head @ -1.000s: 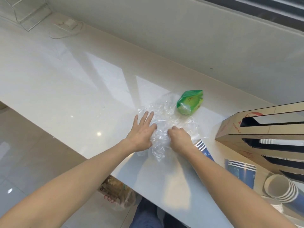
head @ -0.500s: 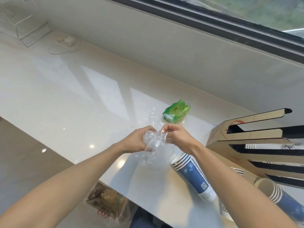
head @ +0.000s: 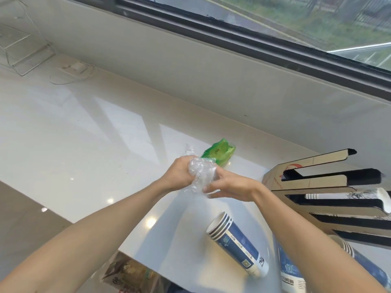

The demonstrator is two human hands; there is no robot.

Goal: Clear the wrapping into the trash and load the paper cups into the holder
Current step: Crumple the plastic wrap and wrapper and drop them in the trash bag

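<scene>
A crumpled ball of clear plastic wrapping (head: 201, 174) is held above the white counter (head: 84, 144). My left hand (head: 179, 173) is closed around its left side and my right hand (head: 230, 186) grips its lower right side. A stack of blue paper cups (head: 239, 244) lies on its side on the counter below my right forearm. More blue cups (head: 289, 269) lie further right, partly hidden by that arm. The brown slotted cup holder (head: 330, 191) lies at the right with white cups (head: 349, 196) inside one slot.
A green plastic packet (head: 220, 153) lies on the counter just behind my hands. A printed bag (head: 131, 275) sits on the floor below the counter's front edge. A clear acrylic stand (head: 19, 45) and a small white device with a cable (head: 76, 66) are at the far left.
The wrapping went from lying spread on the counter to being gathered and lifted into a tight ball between both hands. My head has tilted up, showing the window.
</scene>
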